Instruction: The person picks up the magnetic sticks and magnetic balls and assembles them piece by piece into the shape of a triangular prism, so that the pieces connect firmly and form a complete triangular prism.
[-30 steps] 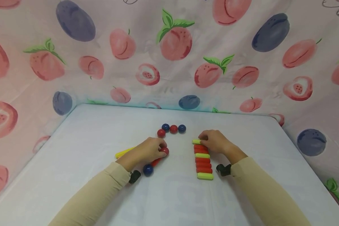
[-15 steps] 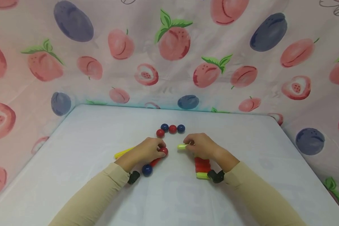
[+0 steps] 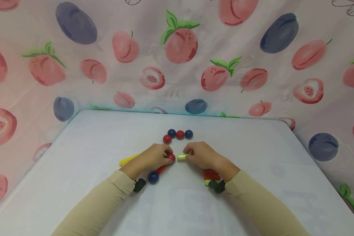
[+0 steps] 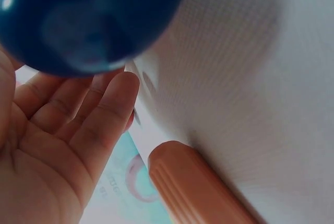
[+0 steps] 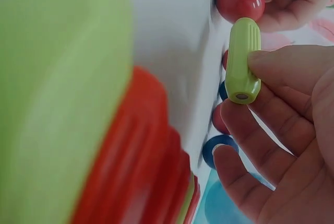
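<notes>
My left hand (image 3: pixel 153 157) pinches a red ball (image 3: pixel 171 158) at one end of a short red rod (image 3: pixel 161 169); a blue ball (image 3: pixel 153 177) is at the rod's other end. That blue ball (image 4: pixel 88 20) looms large in the left wrist view, in front of the fingers. Between thumb and fingers, my right hand (image 3: pixel 202 155) pinches a light green toy rod (image 5: pixel 244 59) with ridged sides and a grey disc in its near end. In the right wrist view, the rod's far end meets the red ball.
Several red and light green rods (image 3: pixel 211 174) lie in a column, partly hidden under the right forearm. Beyond the hands, red and blue balls (image 3: pixel 180 134) sit in a bent row. A yellow rod (image 3: pixel 129 159) lies behind the left wrist. A fruit-print cloth hangs behind the white table (image 3: pixel 112 127).
My right hand has taken a light green rod from the far end of the column and carried it left to the red ball. My left hand has stayed in place.
</notes>
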Action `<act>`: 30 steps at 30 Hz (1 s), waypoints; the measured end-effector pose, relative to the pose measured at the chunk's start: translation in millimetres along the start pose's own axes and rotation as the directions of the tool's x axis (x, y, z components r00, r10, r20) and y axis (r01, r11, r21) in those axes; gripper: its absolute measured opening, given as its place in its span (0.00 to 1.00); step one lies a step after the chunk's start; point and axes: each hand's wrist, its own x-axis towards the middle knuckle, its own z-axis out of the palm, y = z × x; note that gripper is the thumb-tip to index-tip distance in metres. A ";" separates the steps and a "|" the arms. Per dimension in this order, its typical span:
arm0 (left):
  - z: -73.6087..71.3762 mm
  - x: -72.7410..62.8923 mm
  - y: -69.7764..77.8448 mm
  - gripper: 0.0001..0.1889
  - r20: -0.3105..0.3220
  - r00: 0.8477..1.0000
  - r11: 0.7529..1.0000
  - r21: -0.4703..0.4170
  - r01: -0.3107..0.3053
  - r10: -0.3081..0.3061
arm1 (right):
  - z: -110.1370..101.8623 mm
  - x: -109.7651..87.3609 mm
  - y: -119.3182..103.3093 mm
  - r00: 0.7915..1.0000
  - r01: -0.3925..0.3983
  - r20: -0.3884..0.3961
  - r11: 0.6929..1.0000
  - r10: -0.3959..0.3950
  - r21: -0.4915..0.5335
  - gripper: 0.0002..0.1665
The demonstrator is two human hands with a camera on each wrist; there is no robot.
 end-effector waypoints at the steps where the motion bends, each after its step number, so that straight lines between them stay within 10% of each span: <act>1: 0.1 0.0 -0.3 0.17 0.001 1.000 1.000 -0.002 0.000 0.000 | 0.9 0.3 -0.8 1.000 0.002 0.000 1.000 -0.002 0.000 0.14; 30: -1.9 -3.4 -2.1 0.16 0.010 1.000 1.000 0.015 0.025 -0.025 | 5.7 -0.3 -4.7 1.000 0.002 -0.021 1.000 -0.002 0.004 0.16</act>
